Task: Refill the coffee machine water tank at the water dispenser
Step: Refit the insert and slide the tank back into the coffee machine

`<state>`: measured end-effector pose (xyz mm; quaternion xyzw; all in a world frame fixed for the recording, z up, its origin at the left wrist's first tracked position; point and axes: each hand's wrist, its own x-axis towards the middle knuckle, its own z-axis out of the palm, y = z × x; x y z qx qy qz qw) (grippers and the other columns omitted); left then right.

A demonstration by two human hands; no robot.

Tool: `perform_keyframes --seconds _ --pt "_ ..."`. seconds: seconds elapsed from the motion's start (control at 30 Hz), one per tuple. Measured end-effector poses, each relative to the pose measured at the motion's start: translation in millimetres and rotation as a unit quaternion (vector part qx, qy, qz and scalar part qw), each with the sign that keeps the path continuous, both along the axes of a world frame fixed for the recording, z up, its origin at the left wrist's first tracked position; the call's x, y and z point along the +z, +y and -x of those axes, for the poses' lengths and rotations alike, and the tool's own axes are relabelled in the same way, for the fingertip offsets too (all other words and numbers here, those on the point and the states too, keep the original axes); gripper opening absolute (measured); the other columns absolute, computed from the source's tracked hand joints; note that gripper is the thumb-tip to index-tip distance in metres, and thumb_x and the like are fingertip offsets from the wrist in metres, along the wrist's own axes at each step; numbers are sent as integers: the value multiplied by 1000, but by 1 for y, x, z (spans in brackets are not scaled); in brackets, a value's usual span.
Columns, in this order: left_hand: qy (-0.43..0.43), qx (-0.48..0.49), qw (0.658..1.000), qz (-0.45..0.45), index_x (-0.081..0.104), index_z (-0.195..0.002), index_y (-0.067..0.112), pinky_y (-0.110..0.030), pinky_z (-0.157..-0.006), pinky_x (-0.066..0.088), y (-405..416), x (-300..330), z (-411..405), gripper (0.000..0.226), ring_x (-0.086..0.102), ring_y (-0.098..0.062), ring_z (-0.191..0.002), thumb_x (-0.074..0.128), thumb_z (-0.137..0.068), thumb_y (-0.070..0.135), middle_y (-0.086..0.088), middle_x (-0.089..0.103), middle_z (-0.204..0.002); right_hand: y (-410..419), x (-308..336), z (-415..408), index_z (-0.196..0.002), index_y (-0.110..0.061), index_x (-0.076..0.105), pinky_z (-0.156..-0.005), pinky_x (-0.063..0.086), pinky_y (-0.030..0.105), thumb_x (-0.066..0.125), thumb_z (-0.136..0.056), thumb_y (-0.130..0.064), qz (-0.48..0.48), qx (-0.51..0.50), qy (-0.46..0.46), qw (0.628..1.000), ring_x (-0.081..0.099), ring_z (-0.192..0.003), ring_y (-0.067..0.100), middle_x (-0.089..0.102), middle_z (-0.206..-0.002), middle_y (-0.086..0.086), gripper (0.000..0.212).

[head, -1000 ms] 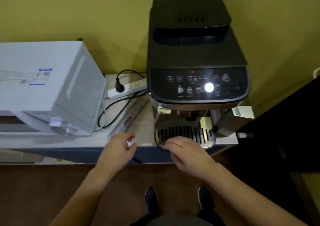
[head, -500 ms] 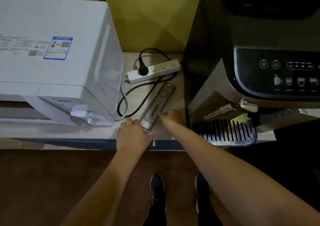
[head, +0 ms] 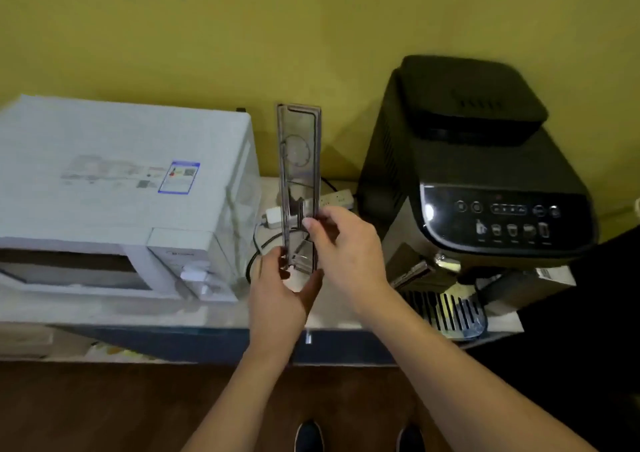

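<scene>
I hold a long, narrow, clear smoky plastic tank lid upright above the counter, between the two machines. My left hand grips its lower end from below. My right hand pinches its right edge a little higher. The black coffee machine stands to the right, its control panel lit and its metal drip grille at the front. The white water dispenser stands to the left, with a white tap on its front right corner.
A white power strip and black cables lie on the pale counter behind the lid, against the yellow wall. A dark shape fills the right edge. My shoes show on the brown floor below.
The lid lay flat on the counter under both hands. Both hands have now lifted it and stood it upright. The view has pulled back, so the whole coffee machine shows.
</scene>
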<state>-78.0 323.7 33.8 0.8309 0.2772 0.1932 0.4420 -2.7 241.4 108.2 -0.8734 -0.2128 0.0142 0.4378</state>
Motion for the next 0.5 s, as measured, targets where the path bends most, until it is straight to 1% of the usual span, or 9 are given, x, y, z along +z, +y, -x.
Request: perform_keyframes --seconds 0.07,0.13,0.23,0.27,0.33,0.37,0.4,0.43,0.5 --pt "-68 -10 997 -22 50 -123 27 -28 -82 50 -11 41 -19 57 54 -6 -97 76 -75 45 13 50 -107 -14 40 -10 -110 -20 67 -82 56 33 59 -96 -36 -43 -12 -71 996 64 -91 9 70 -97 -6 22" --pt "-114 -25 992 -36 51 -123 25 -35 -83 54 -24 76 -37 58 56 -8 -100 75 -75 46 11 51 -109 -32 77 -19 -109 -17 68 -79 55 28 60 -95 -35 -72 -29 -133 988 63 -88 8 70 -95 -5 24" --pt "-176 -47 981 -64 51 -126 22 -43 -82 54 -50 122 -64 62 56 -14 -102 74 -75 49 8 51 -112 -67 123 -35 -102 -14 69 -70 52 21 63 -94 -31 -113 -63 -215 968 62 -79 6 68 -85 -7 20" --pt "-194 -53 978 -63 51 -126 20 -44 -82 53 -61 136 -72 64 56 -16 -101 71 -75 52 7 50 -111 -79 134 -40 -102 -14 69 -70 53 24 63 -94 -31 -126 -71 -227 963 63 -79 7 69 -85 -6 19" --pt "-214 -70 973 -50 50 -130 17 -43 -85 51 -87 163 -86 74 53 -16 -101 54 -73 65 6 49 -111 -106 152 -50 -103 -14 69 -70 56 32 62 -94 -30 -149 -84 -240 956 64 -79 9 69 -86 -5 19" --pt "-214 -81 972 -51 49 -131 16 -42 -86 50 -101 175 -93 81 51 -16 -100 45 -72 71 6 47 -112 -120 158 -55 -102 -14 69 -68 57 34 63 -94 -29 -158 -91 -251 951 64 -77 9 69 -84 -5 18" --pt "-217 -91 970 -66 46 -133 16 -40 -85 50 -114 183 -99 83 50 -15 -99 43 -73 74 6 45 -112 -135 163 -60 -100 -13 69 -64 56 35 64 -94 -27 -162 -100 -265 945 63 -73 9 68 -82 -5 17" --pt "-224 -101 965 -94 45 -133 16 -39 -83 52 -127 188 -106 81 50 -13 -98 49 -76 73 7 44 -111 -150 167 -65 -99 -12 69 -62 55 36 64 -94 -26 -165 -109 -279 940 61 -71 9 67 -81 -4 16" --pt "-231 -112 956 -138 43 -132 17 -35 -77 54 -152 194 -121 71 51 -11 -93 64 -80 59 7 43 -109 -181 173 -75 -101 -11 68 -62 53 36 63 -95 -23 -166 -122 -295 933 60 -70 11 67 -81 -2 14"
